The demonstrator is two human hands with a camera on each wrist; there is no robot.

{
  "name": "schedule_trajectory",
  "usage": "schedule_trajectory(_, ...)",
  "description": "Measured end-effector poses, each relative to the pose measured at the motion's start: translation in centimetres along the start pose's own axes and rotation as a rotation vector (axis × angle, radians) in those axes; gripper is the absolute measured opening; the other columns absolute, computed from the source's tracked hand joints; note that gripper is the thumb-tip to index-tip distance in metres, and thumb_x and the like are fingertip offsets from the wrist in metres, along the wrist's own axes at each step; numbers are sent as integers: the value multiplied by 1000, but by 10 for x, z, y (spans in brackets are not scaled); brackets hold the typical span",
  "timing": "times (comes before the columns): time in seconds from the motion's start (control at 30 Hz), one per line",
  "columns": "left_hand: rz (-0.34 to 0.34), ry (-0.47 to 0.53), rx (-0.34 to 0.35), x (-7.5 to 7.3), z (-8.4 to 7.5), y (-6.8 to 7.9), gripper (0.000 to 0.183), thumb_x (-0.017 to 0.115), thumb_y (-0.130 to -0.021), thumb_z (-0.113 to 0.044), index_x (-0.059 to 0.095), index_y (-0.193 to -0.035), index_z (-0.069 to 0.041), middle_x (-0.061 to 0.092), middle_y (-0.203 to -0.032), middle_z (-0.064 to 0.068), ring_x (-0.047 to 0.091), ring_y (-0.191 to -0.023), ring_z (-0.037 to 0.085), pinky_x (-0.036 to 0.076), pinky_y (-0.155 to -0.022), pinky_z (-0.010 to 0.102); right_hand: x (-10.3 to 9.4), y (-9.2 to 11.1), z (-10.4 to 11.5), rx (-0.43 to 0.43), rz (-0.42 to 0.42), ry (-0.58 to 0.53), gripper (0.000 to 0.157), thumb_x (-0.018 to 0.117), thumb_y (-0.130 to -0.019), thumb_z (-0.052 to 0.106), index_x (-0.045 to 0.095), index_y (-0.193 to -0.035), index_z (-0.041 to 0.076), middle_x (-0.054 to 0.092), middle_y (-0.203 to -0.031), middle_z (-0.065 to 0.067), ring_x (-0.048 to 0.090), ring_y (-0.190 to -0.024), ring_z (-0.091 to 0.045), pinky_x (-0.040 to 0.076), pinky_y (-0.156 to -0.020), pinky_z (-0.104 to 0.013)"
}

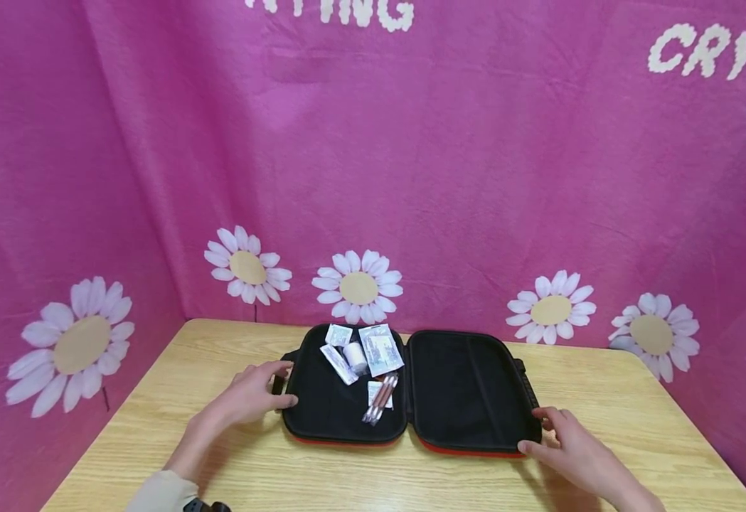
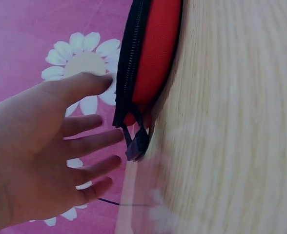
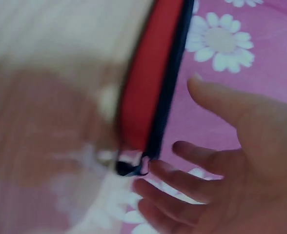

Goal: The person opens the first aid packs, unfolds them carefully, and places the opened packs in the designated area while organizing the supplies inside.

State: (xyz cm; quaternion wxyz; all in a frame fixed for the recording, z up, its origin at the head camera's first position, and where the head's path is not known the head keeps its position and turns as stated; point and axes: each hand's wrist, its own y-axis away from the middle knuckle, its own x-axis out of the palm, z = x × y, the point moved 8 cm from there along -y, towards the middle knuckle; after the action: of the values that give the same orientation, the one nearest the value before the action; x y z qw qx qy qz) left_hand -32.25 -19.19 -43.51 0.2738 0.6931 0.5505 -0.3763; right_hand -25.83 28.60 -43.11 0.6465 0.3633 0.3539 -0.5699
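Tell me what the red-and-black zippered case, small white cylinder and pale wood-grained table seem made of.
Case: matte woven fabric, probably, from the red side's fine texture.
Cylinder: perhaps rolled gauze, from its white, shineless look; too small to confirm.
Table: wood or laminate, somewhat glossy, showing grain lines and blurred reflections.

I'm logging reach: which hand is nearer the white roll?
Left. Left hand: left of the white roll, beside its case half. Right hand: far right, beside the opposite half.

Place: cloth-screened table corner; home or studio, cannot tell
Pink cloth (image 1: 449,178): hangs behind and at both sides
Daisies (image 1: 358,288), white lettering (image 1: 705,51): pattern the cloth
Tabletop (image 1: 321,480): pale wood grain, within the screening
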Motion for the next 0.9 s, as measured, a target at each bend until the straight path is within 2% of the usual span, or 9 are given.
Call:
schedule_trajectory(0.07, -45, 15, 23, -3, -1, -5, 61, 75, -85, -32, 57, -138, -7, 68, -119, 8, 57, -100, 24, 42, -92, 46, -7, 0, 12, -50, -52, 42, 63, 75, -85, 44, 58, -126, -1, 62, -113, -12, 60, -97, -25, 52, -82, -44)
schedule_trajectory(0.17, -96, 44, 60, -5, -2, -13, 56, 72, -89, -27, 56, -138, -4, 69, -117, 12, 62, -99, 25, 47, -91, 45, -12, -4, 33, -137, -124, 41, 51, 76, -85, 38, 64, -121, 4, 63, -103, -6, 59, -92, -21, 51, -79, -39)
schedule_trajectory(0.37, -97, 106, 48, 3, 3, -27, 56, 67, -93, -23, 51, -140, 1, 67, -115, 16, 63, -106, 29, 46, -97, 49, -4, -15, 77, -329, -204, -13, 33, 77, -86, 23, 68, -114, 10, 65, -94, 5, 61, -88, -13, 52, -80, -32)
schedule_trajectory(0.47, -96, 118, 44, 8, 5, -33, 55, 67, -93, -22, 50, -140, 2, 66, -111, 15, 62, -104, 27, 47, -97, 49, 4, -22, 95, -398, -213, -11, 30, 77, -86, 19, 69, -114, 13, 65, -93, 8, 62, -90, -11, 52, -81, -32)
schedule_trajectory(0.63, -132, 79, 22, 11, 6, -42, 52, 66, -94, -22, 52, -140, -2, 64, -102, 10, 60, -96, 23, 48, -91, 46, 13, -38, 121, -474, -200, 2, 27, 76, -86, 16, 70, -112, 13, 65, -92, 8, 61, -89, -12, 51, -81, -32)
schedule_trajectory(0.9, -174, 57, -3, 14, 12, -53, 47, 63, -94, -17, 55, -138, -3, 53, -84, 2, 51, -78, 17, 41, -72, 33, 31, -61, 148, -548, -154, 35, 26, 75, -87, 16, 70, -112, 11, 64, -93, 5, 61, -90, -13, 51, -82, -33)
